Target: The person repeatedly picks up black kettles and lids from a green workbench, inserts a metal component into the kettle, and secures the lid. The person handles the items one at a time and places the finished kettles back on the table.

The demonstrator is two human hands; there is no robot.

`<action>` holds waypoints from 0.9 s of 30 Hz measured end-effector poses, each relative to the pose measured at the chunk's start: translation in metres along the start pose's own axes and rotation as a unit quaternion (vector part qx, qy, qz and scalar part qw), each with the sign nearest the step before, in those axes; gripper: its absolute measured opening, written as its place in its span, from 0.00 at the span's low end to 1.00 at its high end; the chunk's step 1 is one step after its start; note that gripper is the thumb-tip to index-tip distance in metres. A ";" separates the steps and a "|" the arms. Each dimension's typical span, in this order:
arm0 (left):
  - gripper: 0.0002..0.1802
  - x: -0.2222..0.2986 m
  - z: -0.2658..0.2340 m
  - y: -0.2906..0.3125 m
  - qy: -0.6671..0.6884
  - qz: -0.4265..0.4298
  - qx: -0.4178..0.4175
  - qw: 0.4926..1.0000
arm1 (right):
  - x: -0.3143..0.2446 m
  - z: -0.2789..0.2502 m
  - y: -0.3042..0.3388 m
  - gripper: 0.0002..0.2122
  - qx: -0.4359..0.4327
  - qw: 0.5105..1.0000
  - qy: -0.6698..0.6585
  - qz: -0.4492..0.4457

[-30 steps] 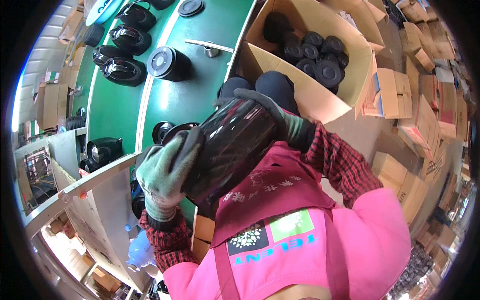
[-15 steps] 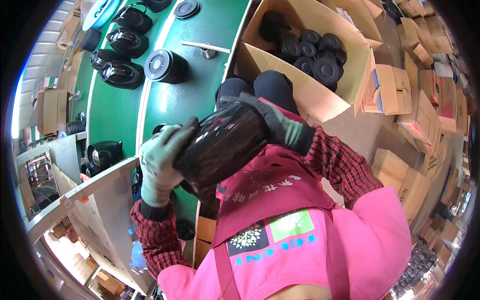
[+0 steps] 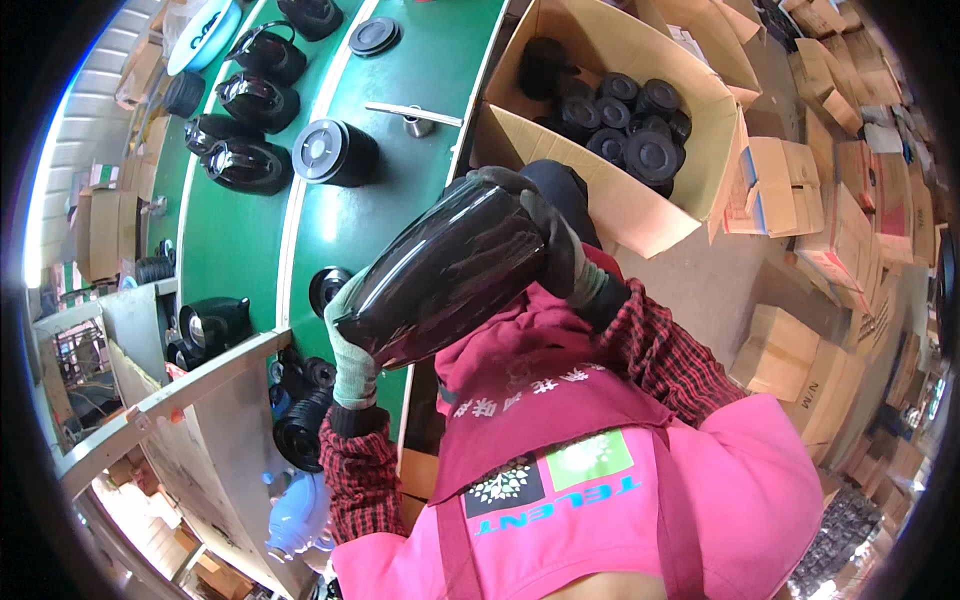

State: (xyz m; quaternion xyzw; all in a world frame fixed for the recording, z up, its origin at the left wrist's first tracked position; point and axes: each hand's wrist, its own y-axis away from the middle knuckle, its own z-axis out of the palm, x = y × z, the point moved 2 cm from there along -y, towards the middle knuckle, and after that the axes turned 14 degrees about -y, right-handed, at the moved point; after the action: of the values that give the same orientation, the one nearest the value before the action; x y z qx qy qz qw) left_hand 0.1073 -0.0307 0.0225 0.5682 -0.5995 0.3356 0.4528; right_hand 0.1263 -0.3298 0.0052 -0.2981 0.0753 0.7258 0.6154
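Between my two gloved hands, above my lap, is a glossy black jug body (image 3: 445,270), wide, smooth and tilted. Its lower left end rests in my left hand (image 3: 352,340), in a pale green glove. Around its upper right end wraps my right hand (image 3: 560,250), in a dark-palmed glove. Just past my left hand, a small round black part (image 3: 326,290) lies on the green bench (image 3: 350,215). Farther up the bench stand a black cylinder with a grey disc top (image 3: 335,152), a metal T-shaped tool (image 3: 415,118) and a black round lid (image 3: 374,36).
Several black jugs (image 3: 245,165) line the bench's left side, near a light blue basin (image 3: 205,38). An open cardboard box (image 3: 590,185) with several black round parts stands right of my knees. Below the bench edge sit more black parts (image 3: 300,425). Cartons (image 3: 785,185) fill the right.
The jug body has turned in my hands, and its long glossy side now shows. My left hand has moved right and down to its lower end, uncovering the small round part.
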 end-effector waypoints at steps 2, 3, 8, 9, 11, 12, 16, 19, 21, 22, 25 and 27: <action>0.26 0.046 0.012 -0.014 -0.189 0.113 0.029 0.975 | 0.022 -0.051 0.036 0.24 0.032 0.995 -0.021 0.091; 0.26 0.086 0.016 -0.022 -0.283 0.222 0.027 0.933 | 0.031 -0.077 0.055 0.23 0.052 0.989 -0.033 0.133; 0.37 0.078 0.052 -0.007 -0.276 0.235 0.041 0.931 | -0.014 -0.105 0.071 0.23 0.045 0.994 0.072 0.066; 0.43 0.063 0.063 -0.002 -0.267 0.240 0.020 0.933 | -0.033 -0.093 0.051 0.23 0.075 0.987 0.107 0.092; 0.54 0.019 0.078 0.014 -0.406 0.251 -0.110 0.872 | -0.073 -0.047 0.002 0.22 0.151 0.974 0.014 0.170; 0.56 0.019 0.079 0.012 -0.387 0.220 -0.125 0.887 | -0.077 -0.044 -0.002 0.20 0.223 0.957 0.019 0.185; 0.61 0.033 0.099 -0.012 -0.217 0.200 -0.107 0.949 | -0.027 -0.080 0.008 0.19 -0.046 0.788 0.599 0.135; 0.59 0.002 0.129 -0.024 -0.242 0.219 -0.117 0.938 | -0.015 -0.072 -0.074 0.16 -0.006 0.771 0.633 0.072; 0.56 0.008 0.130 -0.022 -0.250 0.231 -0.063 0.938 | 0.010 -0.096 -0.140 0.23 -0.019 0.677 0.735 0.018; 0.57 0.010 0.131 -0.022 -0.244 0.236 -0.065 0.938 | 0.032 -0.113 -0.164 0.32 0.052 0.582 0.811 -0.027; 0.66 0.005 0.132 -0.028 -0.216 0.223 -0.065 0.948 | 0.093 -0.163 -0.214 0.35 0.031 0.518 0.829 0.208; 0.70 0.009 0.124 -0.032 -0.195 0.172 -0.109 0.959 | 0.106 -0.189 -0.224 0.32 0.105 0.636 0.735 0.211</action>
State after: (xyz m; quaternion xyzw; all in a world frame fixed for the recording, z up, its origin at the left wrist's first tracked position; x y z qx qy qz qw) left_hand 0.1190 -0.1513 -0.0182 0.4581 -0.7980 0.2236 0.3215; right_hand 0.3936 -0.2785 -0.1460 -0.6424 0.6396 0.3637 0.2144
